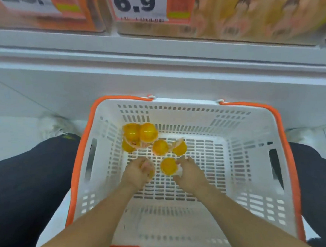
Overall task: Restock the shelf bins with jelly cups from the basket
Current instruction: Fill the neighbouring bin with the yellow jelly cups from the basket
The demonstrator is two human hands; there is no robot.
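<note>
Jelly cup (pixel 168 166) on the basket (pixel 256 127) floor, between both hands: right hand (pixel 189 172) fingers curl against its right side; left hand (pixel 138 172) grips another cup. Remaining cups (pixel 148 133) lie beyond, toward the shelf.

The basket (pixel 256 135) sits between two legs, below the shelf (pixel 152 52), with cups (pixel 149 133) in its 10 o'clock corner and both hands inside.

Yellow jelly cups (pixel 148 132) in white basket (pixel 256 127)
</note>
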